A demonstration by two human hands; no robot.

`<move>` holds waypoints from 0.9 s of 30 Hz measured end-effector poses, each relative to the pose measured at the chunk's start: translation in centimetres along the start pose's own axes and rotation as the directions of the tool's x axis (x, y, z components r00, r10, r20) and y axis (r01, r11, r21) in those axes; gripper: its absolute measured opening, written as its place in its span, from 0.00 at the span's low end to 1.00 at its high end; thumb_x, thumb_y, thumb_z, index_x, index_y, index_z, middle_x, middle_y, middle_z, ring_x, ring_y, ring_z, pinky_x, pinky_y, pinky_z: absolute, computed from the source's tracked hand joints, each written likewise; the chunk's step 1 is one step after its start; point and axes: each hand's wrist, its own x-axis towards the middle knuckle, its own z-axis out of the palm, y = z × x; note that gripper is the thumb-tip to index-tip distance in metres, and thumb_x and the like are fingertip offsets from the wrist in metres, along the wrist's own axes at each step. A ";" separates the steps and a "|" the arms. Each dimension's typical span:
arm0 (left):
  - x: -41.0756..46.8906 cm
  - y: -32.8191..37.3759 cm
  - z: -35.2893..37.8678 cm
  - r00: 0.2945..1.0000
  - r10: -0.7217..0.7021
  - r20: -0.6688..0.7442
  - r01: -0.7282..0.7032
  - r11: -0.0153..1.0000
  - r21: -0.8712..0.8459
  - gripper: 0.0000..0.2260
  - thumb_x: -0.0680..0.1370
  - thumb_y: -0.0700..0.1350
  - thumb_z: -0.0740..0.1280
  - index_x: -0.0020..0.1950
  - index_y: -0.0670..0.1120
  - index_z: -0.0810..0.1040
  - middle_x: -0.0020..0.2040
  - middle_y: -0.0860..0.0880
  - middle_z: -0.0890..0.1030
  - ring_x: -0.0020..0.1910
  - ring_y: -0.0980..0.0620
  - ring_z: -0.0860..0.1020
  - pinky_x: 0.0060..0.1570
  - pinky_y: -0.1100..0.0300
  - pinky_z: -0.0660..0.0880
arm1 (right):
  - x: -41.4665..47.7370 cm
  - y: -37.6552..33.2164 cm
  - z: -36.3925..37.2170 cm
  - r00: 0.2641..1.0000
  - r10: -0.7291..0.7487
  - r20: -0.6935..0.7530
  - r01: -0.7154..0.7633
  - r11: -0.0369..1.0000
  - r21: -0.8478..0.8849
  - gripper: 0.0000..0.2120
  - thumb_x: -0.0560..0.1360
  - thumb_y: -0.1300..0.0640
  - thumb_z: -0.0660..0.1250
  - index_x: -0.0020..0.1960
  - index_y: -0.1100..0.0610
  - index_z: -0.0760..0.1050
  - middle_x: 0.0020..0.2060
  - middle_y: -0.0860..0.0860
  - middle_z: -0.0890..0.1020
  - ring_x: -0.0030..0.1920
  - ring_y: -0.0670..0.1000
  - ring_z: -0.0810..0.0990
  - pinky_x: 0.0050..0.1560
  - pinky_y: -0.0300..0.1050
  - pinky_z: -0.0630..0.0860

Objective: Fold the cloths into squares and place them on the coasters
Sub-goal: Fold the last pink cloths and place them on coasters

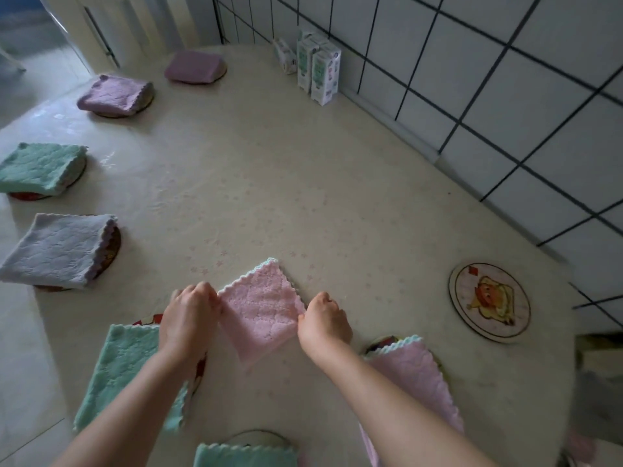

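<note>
Closest in, at the bottom edge: folded teal cloth lying across a round coaster. Just beyond, two bare forearms reaching over the cream table. Left hand curled, pinching the left corner of the pink cloth; right hand curled the same way, pinching the right corner. Pink cloth folded small, turned like a diamond, stretched between the two hands near the front of the table, far corner on the tabletop, on no coaster. Under the left forearm, a larger teal cloth over a partly hidden coaster. Under the right forearm, a pale pink cloth on another. Further right, a bare picture coaster, uncovered. Along the left edge, four more folded cloths on coasters: grey cloth, green cloth, lilac cloth, mauve cloth. Against the tiled wall, small cartons standing upright.
</note>
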 end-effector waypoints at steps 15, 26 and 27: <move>1.4 9.0 -1.4 0.960 -0.116 0.253 0.221 0.872 -0.438 0.08 0.67 0.35 0.75 0.35 0.47 0.81 0.32 0.47 0.74 0.32 0.50 0.70 0.33 0.60 0.66 | 2.5 8.7 -7.6 0.995 -0.046 0.087 -0.001 0.880 0.475 0.10 0.74 0.54 0.68 0.53 0.58 0.77 0.51 0.56 0.83 0.55 0.55 0.79 0.49 0.39 0.71; 0.7 25.7 6.2 0.955 -0.027 0.296 0.230 0.700 -0.676 0.10 0.67 0.32 0.73 0.38 0.48 0.83 0.35 0.46 0.82 0.37 0.49 0.77 0.53 0.47 0.79 | 5.5 25.2 -14.1 0.985 0.165 -0.043 -0.103 0.777 0.621 0.07 0.73 0.55 0.70 0.47 0.55 0.73 0.43 0.50 0.79 0.45 0.52 0.79 0.39 0.40 0.71; 0.5 27.1 7.3 0.951 -0.012 0.308 0.222 0.719 -0.658 0.09 0.68 0.34 0.73 0.40 0.49 0.83 0.40 0.44 0.83 0.37 0.49 0.77 0.52 0.48 0.79 | 5.7 26.5 -14.4 0.981 0.188 -0.056 -0.113 0.775 0.621 0.07 0.72 0.56 0.70 0.46 0.55 0.74 0.43 0.51 0.79 0.46 0.53 0.79 0.42 0.41 0.71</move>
